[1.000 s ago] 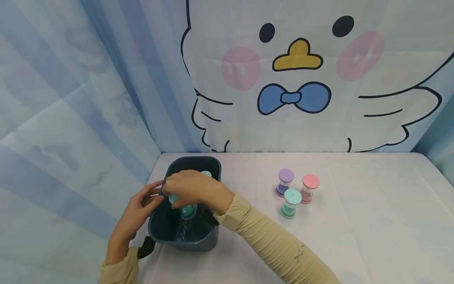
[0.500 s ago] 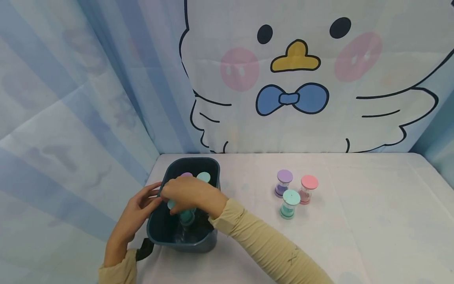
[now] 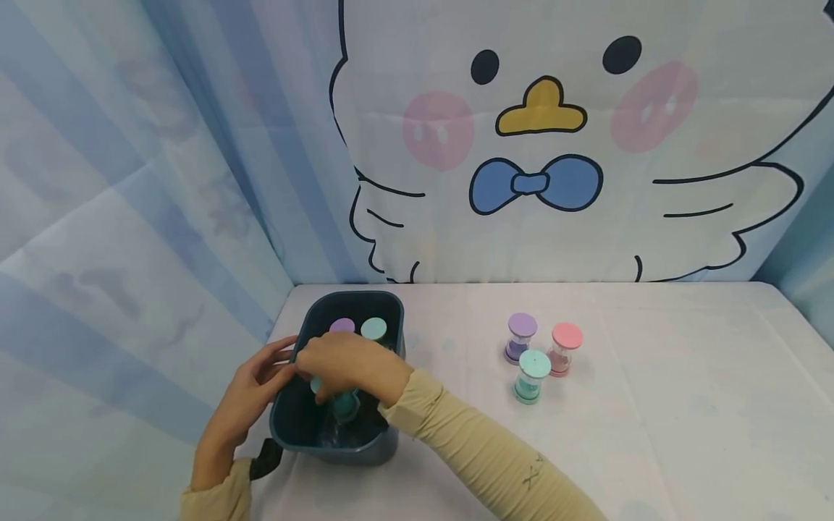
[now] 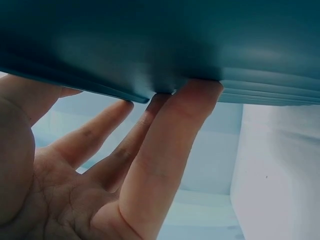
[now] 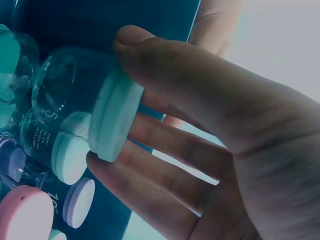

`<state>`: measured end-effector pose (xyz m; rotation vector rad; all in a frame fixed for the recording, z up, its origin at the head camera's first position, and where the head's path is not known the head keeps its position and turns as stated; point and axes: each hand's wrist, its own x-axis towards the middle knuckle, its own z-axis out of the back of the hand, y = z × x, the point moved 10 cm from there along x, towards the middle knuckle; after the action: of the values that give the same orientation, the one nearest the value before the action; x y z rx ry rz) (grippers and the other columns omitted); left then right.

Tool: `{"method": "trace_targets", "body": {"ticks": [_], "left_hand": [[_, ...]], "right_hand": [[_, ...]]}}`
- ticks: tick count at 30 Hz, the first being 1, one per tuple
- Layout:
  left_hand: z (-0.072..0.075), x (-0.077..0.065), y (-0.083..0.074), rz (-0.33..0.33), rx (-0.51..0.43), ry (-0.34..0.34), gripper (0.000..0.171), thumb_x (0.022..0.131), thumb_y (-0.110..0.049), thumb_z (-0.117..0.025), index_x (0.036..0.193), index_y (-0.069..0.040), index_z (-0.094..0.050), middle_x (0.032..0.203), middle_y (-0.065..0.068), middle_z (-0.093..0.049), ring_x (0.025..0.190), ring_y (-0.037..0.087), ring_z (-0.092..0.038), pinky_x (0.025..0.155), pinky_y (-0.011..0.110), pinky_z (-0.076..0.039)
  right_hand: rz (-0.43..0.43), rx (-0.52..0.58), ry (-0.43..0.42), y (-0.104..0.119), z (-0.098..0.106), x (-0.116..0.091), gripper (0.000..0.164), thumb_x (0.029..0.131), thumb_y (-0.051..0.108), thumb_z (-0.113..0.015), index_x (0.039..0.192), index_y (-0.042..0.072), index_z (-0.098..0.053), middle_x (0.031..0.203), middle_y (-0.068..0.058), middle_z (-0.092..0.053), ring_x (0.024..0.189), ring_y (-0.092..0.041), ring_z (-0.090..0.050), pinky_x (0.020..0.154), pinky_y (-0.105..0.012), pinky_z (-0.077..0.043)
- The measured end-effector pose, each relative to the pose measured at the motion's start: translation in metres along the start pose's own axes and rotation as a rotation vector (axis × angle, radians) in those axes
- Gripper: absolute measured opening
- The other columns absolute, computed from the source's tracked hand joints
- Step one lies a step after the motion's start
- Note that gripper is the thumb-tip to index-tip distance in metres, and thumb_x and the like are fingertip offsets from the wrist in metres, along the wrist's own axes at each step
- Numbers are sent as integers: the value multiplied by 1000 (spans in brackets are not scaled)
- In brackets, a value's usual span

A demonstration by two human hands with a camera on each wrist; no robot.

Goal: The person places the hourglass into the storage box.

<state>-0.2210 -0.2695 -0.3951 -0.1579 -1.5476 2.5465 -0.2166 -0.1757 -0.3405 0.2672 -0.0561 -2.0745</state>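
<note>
A dark blue bin point(image 3: 361, 456) stands at the table's left end. My right hand point(image 3: 348, 362) reaches into it and holds a mint-capped sand timer point(image 5: 116, 117), thumb on one side of the cap and fingers on the other. Around that timer in the bin lie more sand timers, among them one with a mint cap point(image 3: 374, 329) and one with a purple cap point(image 3: 342, 325); a pink-capped one point(image 5: 27, 215) shows in the right wrist view. My left hand point(image 3: 250, 387) rests against the bin's left side, its fairly straight fingertips touching the wall near the rim.
Right of the bin, three sand timers stand upright close together on the white tablecloth point(image 3: 684, 405): purple point(image 3: 521, 339), pink point(image 3: 565, 349) and mint point(image 3: 533, 378). Behind the table hangs a curtain point(image 3: 449, 239) with a cartoon print; another curtain borders the left side.
My right hand has sunk slightly lower in the bin with the mint-capped sand timer, uncovering a purple cap behind it. My left hand stays at the bin's side.
</note>
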Motion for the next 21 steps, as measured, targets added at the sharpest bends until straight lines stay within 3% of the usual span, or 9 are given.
{"method": "trace_targets", "body": {"ticks": [6, 9, 17, 21], "left_hand": [[-1, -1, 4, 2, 3, -7, 52, 105, -30, -52, 153, -14, -38, 147, 18, -48, 112, -11, -54, 100, 50, -47], [-1, 0, 4, 4, 0, -7, 53, 104, -31, -52, 152, -14, -38, 147, 18, -48, 113, -11, -54, 102, 55, -46], [0, 1, 4, -8, 24, -14, 53, 104, -31, -53, 152, -15, -38, 146, 17, -50, 113, -11, -54, 96, 28, -49], [1, 1, 3, -11, 32, -15, 53, 104, -31, -53, 153, -15, -38, 146, 17, -49, 114, -10, -54, 97, 32, -49]], "right_hand": [[-11, -5, 39, 1, -7, 1, 30, 85, 33, -80, 110, 19, -71, 103, 7, -68, 85, -5, -61, 78, -19, -52], [-10, -29, 39, 1, -8, 2, 30, 84, 33, -80, 110, 20, -72, 104, 8, -69, 86, -4, -62, 80, -19, -52], [11, -7, 33, 5, -8, 2, 27, 84, 30, -81, 108, 21, -73, 104, 7, -70, 86, -6, -61, 81, -19, -53], [10, 46, 49, 5, -11, 5, 24, 84, 27, -82, 106, 21, -74, 102, 7, -69, 83, -6, -60, 79, -20, -52]]}}
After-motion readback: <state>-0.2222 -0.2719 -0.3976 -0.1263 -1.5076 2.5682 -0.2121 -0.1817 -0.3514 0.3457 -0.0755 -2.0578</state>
